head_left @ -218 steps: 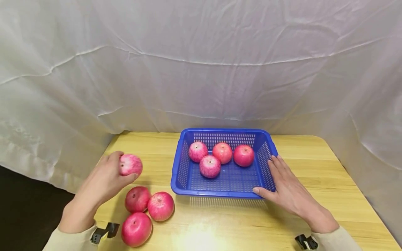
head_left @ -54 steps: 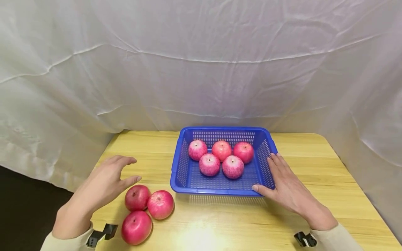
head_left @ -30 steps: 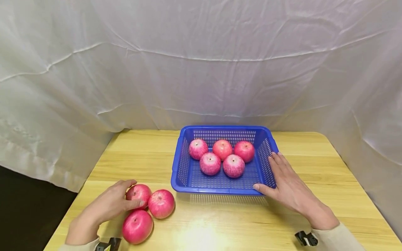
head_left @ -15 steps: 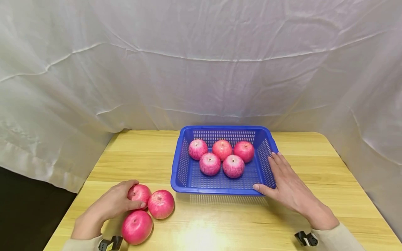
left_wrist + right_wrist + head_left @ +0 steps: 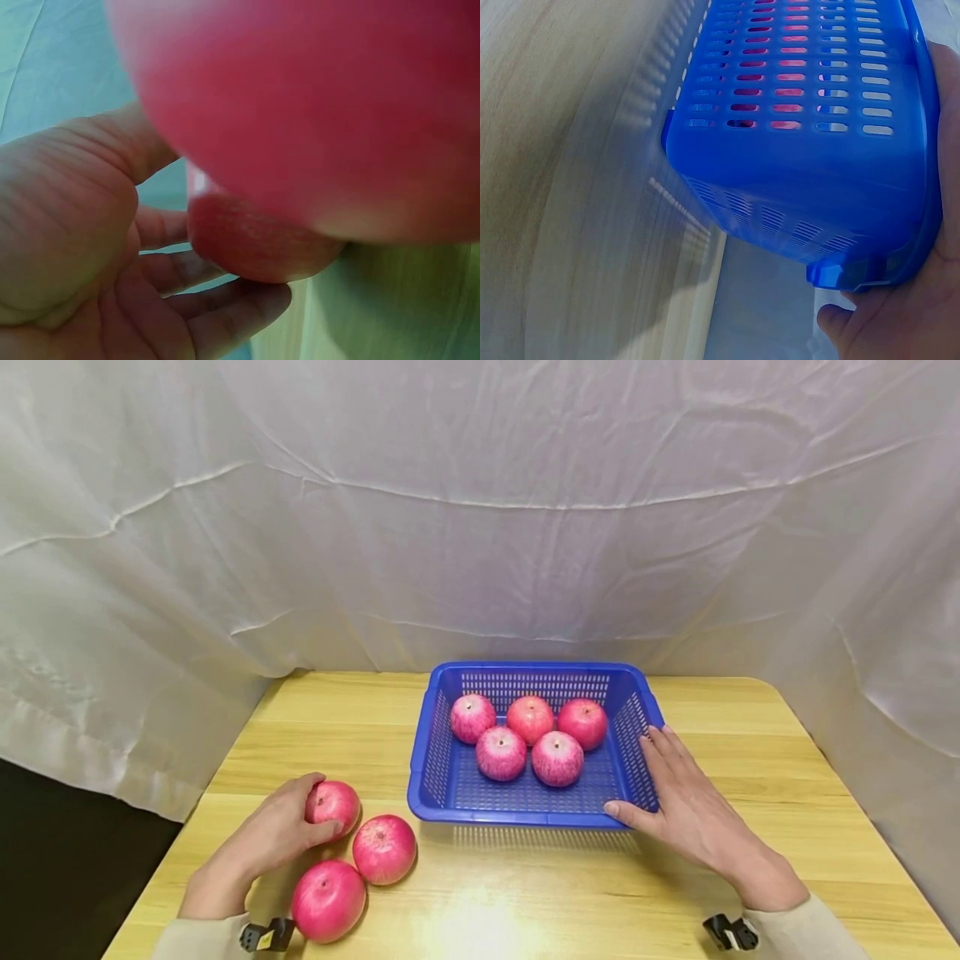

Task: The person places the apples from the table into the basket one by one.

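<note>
My left hand (image 5: 277, 827) grips a red apple (image 5: 333, 808), thumb on its near side and fingers round its far side. In the left wrist view this apple (image 5: 255, 240) shows between the fingers, partly covered by a large, blurred apple (image 5: 322, 97) close to the camera. Two more apples, one rounder (image 5: 384, 849) and one larger (image 5: 328, 900), lie on the table just beside the held one. My right hand (image 5: 693, 810) rests on the right front corner of a blue plastic basket (image 5: 517, 817), fingers extended over the side rim, thumb on the front rim.
Several pink-red apples, among them a striped one (image 5: 557, 758), sit inside the basket in two rows. The wooden table (image 5: 525, 893) ends at a pale curtain (image 5: 480, 527) behind and at both sides. A dark gap (image 5: 67, 860) shows beyond the left table edge.
A striped apple my left hand held earlier now sits in the basket's front row. That hand came back, took hold of another apple and has shifted it slightly away from its neighbours. Right hand unchanged.
</note>
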### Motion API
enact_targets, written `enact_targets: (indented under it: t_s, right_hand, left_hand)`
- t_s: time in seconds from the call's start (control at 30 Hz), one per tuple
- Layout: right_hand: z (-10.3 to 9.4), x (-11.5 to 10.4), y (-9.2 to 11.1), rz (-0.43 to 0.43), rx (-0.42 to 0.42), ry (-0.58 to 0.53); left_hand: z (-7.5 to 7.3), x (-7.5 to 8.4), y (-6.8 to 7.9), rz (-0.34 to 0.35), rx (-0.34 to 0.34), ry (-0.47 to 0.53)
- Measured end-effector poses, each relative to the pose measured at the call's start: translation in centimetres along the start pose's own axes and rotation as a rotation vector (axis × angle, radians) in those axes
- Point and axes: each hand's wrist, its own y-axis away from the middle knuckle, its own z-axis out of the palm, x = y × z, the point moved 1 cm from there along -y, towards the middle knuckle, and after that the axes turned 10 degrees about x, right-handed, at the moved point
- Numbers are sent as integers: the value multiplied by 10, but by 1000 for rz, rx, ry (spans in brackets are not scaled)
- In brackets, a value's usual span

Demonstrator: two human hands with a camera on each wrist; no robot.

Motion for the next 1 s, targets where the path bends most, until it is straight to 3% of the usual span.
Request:
enact_targets:
  t_s: [0.63, 1.0]
  right_hand:
    - [0, 1, 0, 13, -11, 8]
    - [-1, -1, 0, 8, -13, 11]
  left_hand:
    - [4, -4, -4, 8, 48, -27]
    - [-8, 0, -2, 56, 94, -23]
